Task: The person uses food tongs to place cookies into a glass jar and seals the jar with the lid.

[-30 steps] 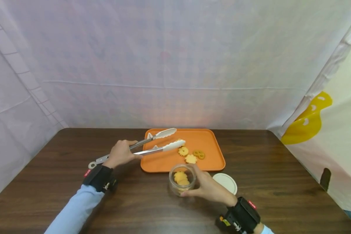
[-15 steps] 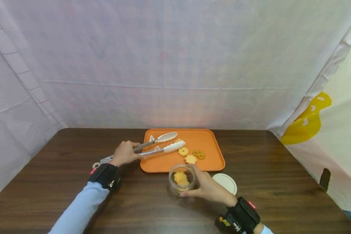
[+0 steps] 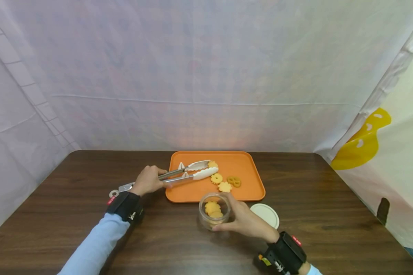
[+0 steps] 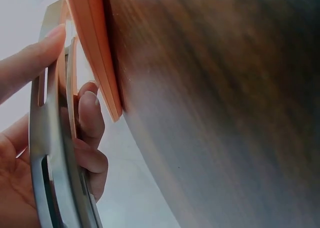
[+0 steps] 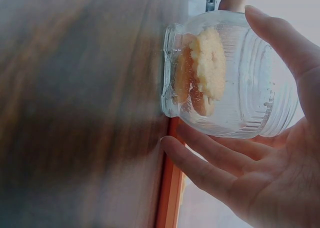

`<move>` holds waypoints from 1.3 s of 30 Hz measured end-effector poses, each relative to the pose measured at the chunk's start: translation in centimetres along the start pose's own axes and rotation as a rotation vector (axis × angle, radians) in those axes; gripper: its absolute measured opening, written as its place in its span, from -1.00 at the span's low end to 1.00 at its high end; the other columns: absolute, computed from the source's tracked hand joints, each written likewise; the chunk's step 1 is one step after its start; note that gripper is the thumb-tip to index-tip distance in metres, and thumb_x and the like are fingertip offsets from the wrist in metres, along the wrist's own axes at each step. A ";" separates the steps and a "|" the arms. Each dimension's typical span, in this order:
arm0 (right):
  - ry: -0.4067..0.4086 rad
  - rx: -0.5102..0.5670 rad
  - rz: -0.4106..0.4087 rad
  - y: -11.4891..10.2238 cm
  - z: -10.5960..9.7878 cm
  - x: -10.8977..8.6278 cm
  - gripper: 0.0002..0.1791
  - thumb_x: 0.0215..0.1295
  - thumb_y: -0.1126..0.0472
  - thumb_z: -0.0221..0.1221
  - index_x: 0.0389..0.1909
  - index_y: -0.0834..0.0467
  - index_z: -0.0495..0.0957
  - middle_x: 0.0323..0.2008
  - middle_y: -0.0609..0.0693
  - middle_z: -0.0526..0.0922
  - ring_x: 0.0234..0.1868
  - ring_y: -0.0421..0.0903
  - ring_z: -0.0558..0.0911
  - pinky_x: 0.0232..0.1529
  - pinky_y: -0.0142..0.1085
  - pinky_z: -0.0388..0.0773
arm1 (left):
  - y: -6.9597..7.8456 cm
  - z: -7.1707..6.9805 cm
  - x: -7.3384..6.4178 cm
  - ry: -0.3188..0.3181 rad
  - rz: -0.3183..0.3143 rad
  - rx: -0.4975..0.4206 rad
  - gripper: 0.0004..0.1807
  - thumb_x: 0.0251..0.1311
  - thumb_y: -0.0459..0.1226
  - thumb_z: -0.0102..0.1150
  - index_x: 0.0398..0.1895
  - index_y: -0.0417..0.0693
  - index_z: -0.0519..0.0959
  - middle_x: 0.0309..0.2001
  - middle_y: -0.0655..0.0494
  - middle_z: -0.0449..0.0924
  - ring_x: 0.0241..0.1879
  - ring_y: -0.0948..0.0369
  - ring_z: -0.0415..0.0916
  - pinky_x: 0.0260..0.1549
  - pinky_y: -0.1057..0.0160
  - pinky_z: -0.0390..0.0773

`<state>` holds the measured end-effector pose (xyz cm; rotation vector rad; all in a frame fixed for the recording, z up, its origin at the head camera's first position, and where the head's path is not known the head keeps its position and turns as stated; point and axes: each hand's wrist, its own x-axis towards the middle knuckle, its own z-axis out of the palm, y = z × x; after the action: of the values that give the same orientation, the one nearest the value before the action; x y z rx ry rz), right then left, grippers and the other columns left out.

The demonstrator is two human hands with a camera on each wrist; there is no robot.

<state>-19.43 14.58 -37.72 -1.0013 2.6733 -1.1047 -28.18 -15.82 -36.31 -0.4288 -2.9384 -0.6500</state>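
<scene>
My left hand [image 3: 147,180] grips a pair of metal tongs [image 3: 174,173] with white scalloped tips, thumb on one arm and fingers on the other in the left wrist view. The tips reach over the orange tray [image 3: 242,160], a narrow gap between them, with a yellow cookie [image 3: 213,164] right at their ends. Nearer to me lie a flower-shaped cookie with a hole [image 3: 216,178], a scalloped cookie [image 3: 225,186] and a pretzel-shaped cookie [image 3: 234,181]. My right hand [image 3: 242,221] holds an uncovered glass jar [image 5: 245,83] upright on the table, several cookies [image 5: 207,63] inside.
A round white lid [image 3: 265,215] lies on the dark wooden table [image 3: 165,244], just right of the jar and partly behind my right hand. White cloth [image 3: 206,76] hangs behind the table. A yellow shape [image 3: 361,143] shows on the cloth at the right.
The tongs have moved a little right and toward me, and their tips have drawn closer together around the cookie at the back. My right hand and the jar have stayed put.
</scene>
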 end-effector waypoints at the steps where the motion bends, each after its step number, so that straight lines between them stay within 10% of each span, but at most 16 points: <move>1: 0.001 0.000 0.000 0.0 0.0 0.0 -0.15 -0.09 -0.22 0.22 0.21 -0.01 0.11 0.00 0.00 0.49 -0.01 -0.14 0.49 -0.08 -0.23 0.40 | 0.0 0.0 0.0 -0.001 -0.005 0.001 -0.38 -0.30 -0.06 0.43 -0.14 -0.28 0.59 -0.25 -0.16 0.61 -0.40 0.11 0.46 -0.38 0.14 0.42; 15: -0.001 -0.009 0.003 0.0 0.0 0.1 -0.14 -0.09 -0.23 0.22 0.21 0.02 0.12 0.00 0.01 0.49 -0.01 -0.13 0.49 -0.07 -0.22 0.40 | 0.0 -0.4 -0.6 0.009 -0.030 -0.003 -0.39 -0.25 -0.06 0.41 -0.10 -0.26 0.57 -0.22 -0.18 0.60 -0.34 0.07 0.49 -0.34 0.10 0.44; 39: -0.004 0.018 -0.005 0.1 0.2 0.2 -0.17 -0.08 -0.21 0.23 0.20 -0.03 0.11 0.03 0.00 0.47 -0.01 -0.14 0.48 -0.08 -0.22 0.41 | -1.6 -4.2 -4.7 0.065 0.123 -0.147 -0.42 -0.19 -0.15 0.38 -0.07 -0.30 0.54 -0.31 -0.14 0.62 -0.62 0.26 0.26 -0.61 0.32 0.22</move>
<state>-19.53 14.39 -37.91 -1.0066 2.6545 -1.1246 -24.01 -20.15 -33.90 -0.5855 -2.7876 -0.8495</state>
